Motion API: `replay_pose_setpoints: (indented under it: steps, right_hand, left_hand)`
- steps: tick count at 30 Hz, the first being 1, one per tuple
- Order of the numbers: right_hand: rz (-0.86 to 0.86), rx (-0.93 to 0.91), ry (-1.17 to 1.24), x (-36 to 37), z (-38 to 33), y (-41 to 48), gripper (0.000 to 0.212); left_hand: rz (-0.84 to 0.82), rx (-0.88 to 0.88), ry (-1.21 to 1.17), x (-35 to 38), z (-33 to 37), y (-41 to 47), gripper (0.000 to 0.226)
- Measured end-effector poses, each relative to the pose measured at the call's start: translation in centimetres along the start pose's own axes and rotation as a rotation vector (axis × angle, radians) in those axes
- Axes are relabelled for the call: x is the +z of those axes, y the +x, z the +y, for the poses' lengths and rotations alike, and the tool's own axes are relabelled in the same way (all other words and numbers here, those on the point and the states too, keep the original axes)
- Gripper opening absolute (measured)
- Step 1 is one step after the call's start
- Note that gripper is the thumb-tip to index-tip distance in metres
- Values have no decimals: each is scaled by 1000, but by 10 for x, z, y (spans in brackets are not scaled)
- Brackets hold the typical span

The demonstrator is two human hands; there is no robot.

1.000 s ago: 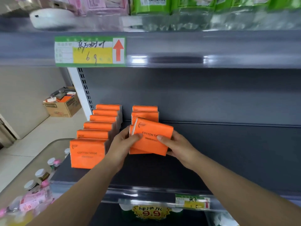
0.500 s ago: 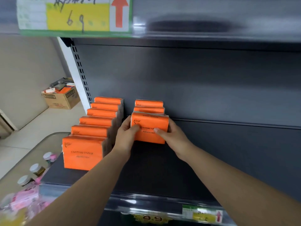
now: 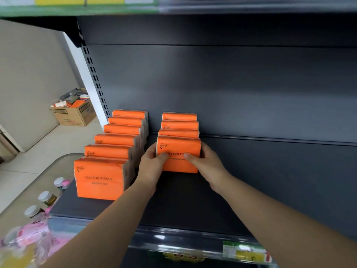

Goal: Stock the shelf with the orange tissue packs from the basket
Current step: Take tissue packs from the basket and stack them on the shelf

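Two rows of orange tissue packs stand upright on the dark shelf [image 3: 251,190]. The left row [image 3: 100,178] holds several packs and reaches close to the shelf's front. The right row is shorter, and its front pack [image 3: 178,147] stands upright against the packs behind it. My left hand [image 3: 151,167] grips that front pack's left side, thumb on its face. My right hand [image 3: 205,163] holds its right side the same way. The basket is out of view.
The upper shelf's edge [image 3: 231,6] with a price label runs overhead. A lower counter at left carries small jars [image 3: 45,198] and pink packets [image 3: 29,235]. A cardboard box [image 3: 74,113] sits on the floor at far left. The shelf surface right of the rows is bare.
The pack that I held tilted a second ago now stands upright at the front of the right row. Both hands stay on its sides. The view has moved closer and lower.
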State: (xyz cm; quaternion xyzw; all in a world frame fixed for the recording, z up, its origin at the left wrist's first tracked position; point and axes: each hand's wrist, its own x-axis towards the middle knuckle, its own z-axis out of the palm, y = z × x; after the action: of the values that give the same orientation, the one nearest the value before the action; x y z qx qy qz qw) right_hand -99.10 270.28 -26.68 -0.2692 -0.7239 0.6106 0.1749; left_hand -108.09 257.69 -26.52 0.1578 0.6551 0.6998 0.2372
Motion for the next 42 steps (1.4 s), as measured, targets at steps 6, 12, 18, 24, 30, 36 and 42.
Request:
replay_pose_setpoints:
  steps: [6,12,18,24,30,36,42]
  right_hand:
    - [-1,17,-5,1,-3,-3,61]
    - [-11,17,50,1,-6,-8,56]
    - [3,36,31,3,-7,-12,58]
    - [8,58,-26,4,-11,-14,57]
    - [3,95,-77,5,-16,-15,56]
    - [-8,87,-132,0,-26,-21,51]
    - [-5,28,-192,-13,-53,-38,48]
  left_hand:
    - [-41,35,21,-2,0,-5,28]
    - [-27,29,-5,-1,0,-6,23]
    - [-16,43,24,1,0,-6,15]
    - [-10,27,76,4,3,-4,13]
    - [-22,-7,144,4,8,0,20]
    - [22,9,245,3,17,-2,35]
    - [59,16,416,7,43,-6,61]
